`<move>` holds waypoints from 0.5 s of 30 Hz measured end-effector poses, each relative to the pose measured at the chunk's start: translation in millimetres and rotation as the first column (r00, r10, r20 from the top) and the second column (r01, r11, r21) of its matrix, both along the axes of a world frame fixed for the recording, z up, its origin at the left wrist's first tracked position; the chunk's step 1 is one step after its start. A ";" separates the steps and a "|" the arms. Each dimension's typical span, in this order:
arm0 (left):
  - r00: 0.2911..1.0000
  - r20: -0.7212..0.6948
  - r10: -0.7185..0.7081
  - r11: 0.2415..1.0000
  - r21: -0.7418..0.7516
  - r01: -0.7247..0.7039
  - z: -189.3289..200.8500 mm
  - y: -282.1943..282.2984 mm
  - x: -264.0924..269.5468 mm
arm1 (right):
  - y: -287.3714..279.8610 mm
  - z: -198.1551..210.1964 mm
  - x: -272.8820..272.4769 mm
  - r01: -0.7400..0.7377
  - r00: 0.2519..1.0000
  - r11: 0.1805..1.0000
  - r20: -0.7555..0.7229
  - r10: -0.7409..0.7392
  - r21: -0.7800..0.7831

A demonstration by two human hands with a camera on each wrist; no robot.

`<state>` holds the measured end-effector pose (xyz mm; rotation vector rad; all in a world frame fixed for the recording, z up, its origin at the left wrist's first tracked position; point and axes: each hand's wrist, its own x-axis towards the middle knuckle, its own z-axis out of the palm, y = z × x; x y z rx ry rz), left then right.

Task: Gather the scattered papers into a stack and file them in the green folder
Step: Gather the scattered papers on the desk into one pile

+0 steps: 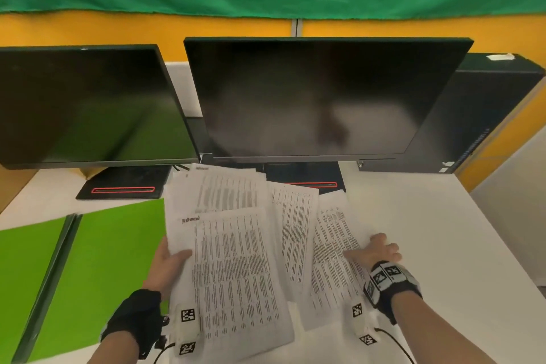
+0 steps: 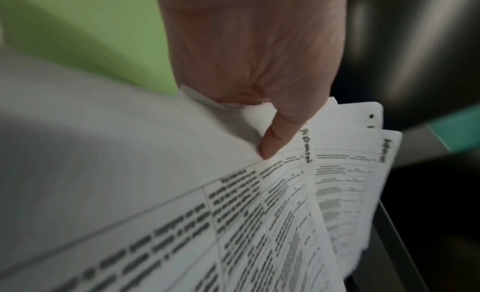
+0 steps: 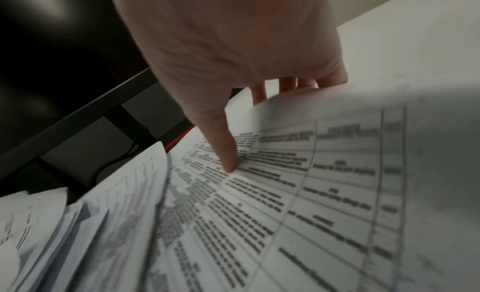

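Several printed white papers (image 1: 236,248) fan out over the white desk in front of the monitors. My left hand (image 1: 168,263) grips the left edge of the lifted bundle (image 2: 259,214), thumb on top, fingers underneath. My right hand (image 1: 375,251) pinches the right edge of the rightmost sheet (image 1: 334,260); in the right wrist view the thumb (image 3: 228,153) presses the printed face (image 3: 285,194) while the fingers curl under the raised edge. The open green folder (image 1: 97,263) lies flat at the left, partly under the papers.
Two dark monitors (image 1: 310,97) stand behind the papers on black bases with red stripes (image 1: 124,189). A black computer case (image 1: 472,115) sits at the back right. Bare white desk (image 1: 443,230) stretches right of the papers. Cables hang from both wrist units.
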<state>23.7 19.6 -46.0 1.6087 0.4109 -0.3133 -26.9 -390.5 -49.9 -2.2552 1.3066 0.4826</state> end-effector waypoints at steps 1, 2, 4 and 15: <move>0.999 -0.019 0.031 0.998 -0.050 -0.031 3.8 5.2 0.7 | 2.9 0.2 3.3 0.001 1.000 0.998 0.022 -0.003 0.056; 0.998 -0.042 0.054 0.994 -0.088 -0.057 3.4 9.5 1.8 | 5.7 -1.9 7.2 -0.006 0.999 0.994 0.041 0.002 0.112; 0.994 -0.100 0.039 0.985 -0.161 -0.055 1.2 12.4 3.7 | 13.5 -5.5 14.7 -0.046 0.996 0.981 0.080 0.032 0.190; 0.944 -0.159 -0.288 0.925 0.209 0.317 -3.9 -80.6 38.0 | 37.3 -22.1 24.6 0.031 0.969 0.728 0.159 -0.191 0.685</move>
